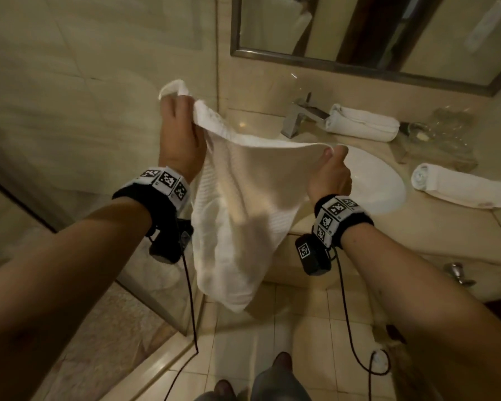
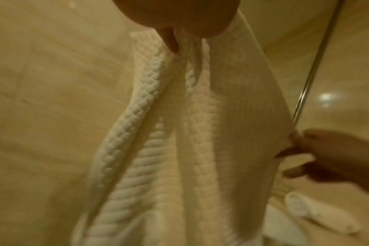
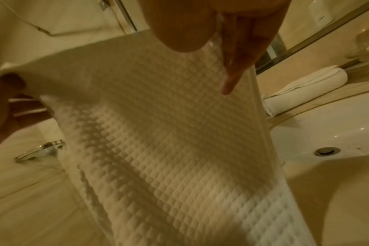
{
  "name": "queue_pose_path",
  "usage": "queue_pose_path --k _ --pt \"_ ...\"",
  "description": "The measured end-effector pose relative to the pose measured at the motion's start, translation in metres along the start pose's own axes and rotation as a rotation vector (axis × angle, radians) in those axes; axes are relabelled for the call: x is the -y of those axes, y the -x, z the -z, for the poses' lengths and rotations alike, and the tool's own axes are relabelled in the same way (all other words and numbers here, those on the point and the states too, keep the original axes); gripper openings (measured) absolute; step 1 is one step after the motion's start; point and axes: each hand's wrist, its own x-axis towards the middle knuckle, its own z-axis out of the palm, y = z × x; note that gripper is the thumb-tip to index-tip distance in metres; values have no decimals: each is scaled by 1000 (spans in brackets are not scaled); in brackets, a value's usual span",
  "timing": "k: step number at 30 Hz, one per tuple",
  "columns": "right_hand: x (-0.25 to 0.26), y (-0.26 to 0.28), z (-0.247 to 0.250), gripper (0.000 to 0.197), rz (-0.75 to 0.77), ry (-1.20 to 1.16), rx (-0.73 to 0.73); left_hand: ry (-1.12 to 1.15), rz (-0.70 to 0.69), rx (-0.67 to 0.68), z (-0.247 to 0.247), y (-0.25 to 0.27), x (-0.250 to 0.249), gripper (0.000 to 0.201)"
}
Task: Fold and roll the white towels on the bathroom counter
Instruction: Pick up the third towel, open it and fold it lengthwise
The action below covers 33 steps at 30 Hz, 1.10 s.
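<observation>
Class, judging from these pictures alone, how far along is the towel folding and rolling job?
Done: two rolled towels lie on the counter, one behind the faucet and one right of the sink. In hand: a third waffle-weave towel hangs unfolded, its top edge pinched by the left hand and right hand. Left: fold it, roll it, set it down. No other loose towels show.

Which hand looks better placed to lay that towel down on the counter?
Probably the right hand: it grips the towel corner right above the sink, while the left hand holds its corner out by the wall.
</observation>
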Motion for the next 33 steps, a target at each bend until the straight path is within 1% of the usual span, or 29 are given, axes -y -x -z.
queue_pose_path --k 1,3,4,5,6,7,8,10,11,12,14,15,17,19,21,23,27,30,33 --pt "2 -2 -2 30 -13 2 8 -110 -1 148 0 0 9 26" --pt "4 -5 -9 27 -33 -19 40 -477 104 556 1 1 22 29" --pt "3 -6 -13 23 -30 -26 55 -630 151 714 1 1 24 30" --pt "1 -6 -17 17 -28 -36 67 -710 180 805 0 1 25 29" --pt "-1 -8 -23 12 -30 -50 75 -736 218 844 -3 -1 24 28" --pt "-3 -7 -26 11 -33 -73 79 -721 260 847 -6 -3 25 27" --pt "-3 -5 -28 15 -31 -95 77 -664 317 802 -9 -3 25 28" --pt "-1 -13 -33 20 -17 -132 47 -497 480 615 -23 -8 29 30" --pt "0 -18 -34 19 6 -154 22 -424 541 508 -29 -10 30 28" --pt "1 -27 -35 19 31 -191 -9 -359 572 425 -36 -14 29 28" --pt "4 -49 -38 22 64 -274 -73 -259 577 341 -51 -23 27 34" --pt "5 -61 -40 24 84 -278 -99 -230 566 320 -59 -27 29 36" --pt "7 -86 -52 28 137 -256 -130 -228 546 295 -77 -41 35 37" --pt "6 -106 -66 31 187 -265 -141 -231 589 277 -94 -55 45 35" --pt "7 -127 -82 32 177 -223 -80 -245 667 278 -118 -69 60 34" --pt "7 -149 -95 30 102 -152 18 -277 758 318 -146 -83 77 36" --pt "-1 -187 -133 24 48 -104 193 -388 865 461 -192 -104 103 30" --pt "-19 -220 -169 25 31 -61 293 -472 849 549 -216 -115 124 27" --pt "-28 -244 -196 15 3 3 407 -570 800 693 -240 -121 147 26"
